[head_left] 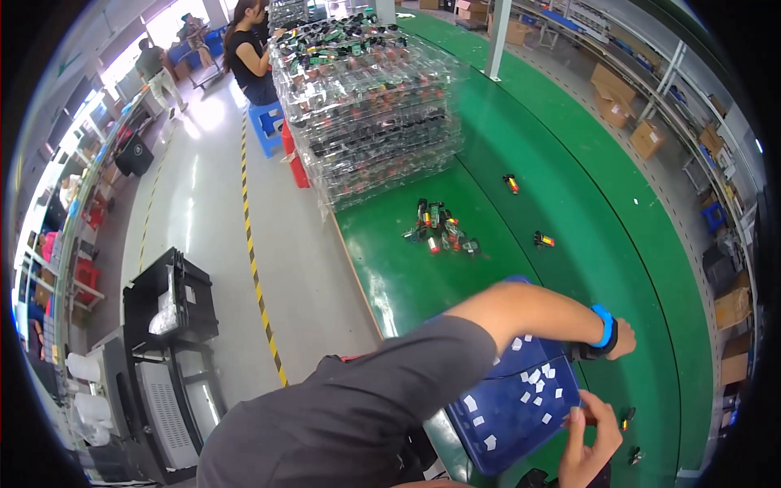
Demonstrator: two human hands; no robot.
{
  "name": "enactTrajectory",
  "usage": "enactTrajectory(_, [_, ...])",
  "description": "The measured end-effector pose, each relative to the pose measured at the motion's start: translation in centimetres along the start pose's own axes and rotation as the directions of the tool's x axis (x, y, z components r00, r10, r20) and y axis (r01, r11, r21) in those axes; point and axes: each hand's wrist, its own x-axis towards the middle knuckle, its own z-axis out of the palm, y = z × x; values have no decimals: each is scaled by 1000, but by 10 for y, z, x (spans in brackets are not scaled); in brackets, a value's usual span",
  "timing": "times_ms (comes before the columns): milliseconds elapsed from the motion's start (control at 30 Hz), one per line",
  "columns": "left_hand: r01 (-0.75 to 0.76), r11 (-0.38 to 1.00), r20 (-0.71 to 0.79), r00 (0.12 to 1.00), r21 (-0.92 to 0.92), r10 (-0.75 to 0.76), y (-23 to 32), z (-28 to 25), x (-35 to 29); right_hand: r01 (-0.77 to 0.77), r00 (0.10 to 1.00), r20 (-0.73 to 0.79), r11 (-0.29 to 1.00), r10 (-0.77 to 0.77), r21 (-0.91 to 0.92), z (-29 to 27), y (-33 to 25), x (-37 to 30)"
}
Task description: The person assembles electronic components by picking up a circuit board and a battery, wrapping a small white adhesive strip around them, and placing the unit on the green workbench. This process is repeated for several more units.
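Observation:
My left arm, in a dark grey sleeve with a blue band and a black strap at the wrist, reaches across a blue tray (480, 443). My left hand (624, 342) is beyond the tray's right side, above the green belt; its fingers are hidden. Closer in, my right hand (592, 439) is at the tray's right rim, thumb and forefinger closed in a pinch. What they pinch is too small to make out. Several small white pieces (535, 376) lie scattered in the tray, and a thin dark cord crosses it.
Small black parts with red-and-yellow cylinders (511, 185) lie along the green belt (586, 203). A loose pile of similar parts (435, 224) is on the green table, before tall stacked clear plastic trays (382, 122). A seated person (250, 61) is beside the stack. Black crates (171, 297) stand left.

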Motion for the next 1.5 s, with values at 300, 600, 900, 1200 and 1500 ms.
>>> enactTrajectory(300, [-394, 691, -431, 893, -606, 131, 6, -148, -219, -115, 798, -593, 936, -113, -333, 24, 73, 14])
enactTrajectory(600, [-438, 803, -618, 778, -404, 113, 3, -149, -274, -162, 930, -329, 986, 163, 31, 48, 79, 18])
enactTrajectory(900, [-507, 745, -704, 707, -434, 71, -5, -131, -269, 127, 928, -289, 930, -234, -344, 43, 72, 22])
enactTrajectory(1200, [-548, 652, -653, 750, -524, 105, -2, -136, -267, 82, 890, -427, 977, -160, -196, 52, 73, 15])
enactTrajectory(1500, [-614, 703, -787, 604, -359, 125, 11, -132, -269, 147, 863, -432, 949, -261, -279, 54, 72, 9])
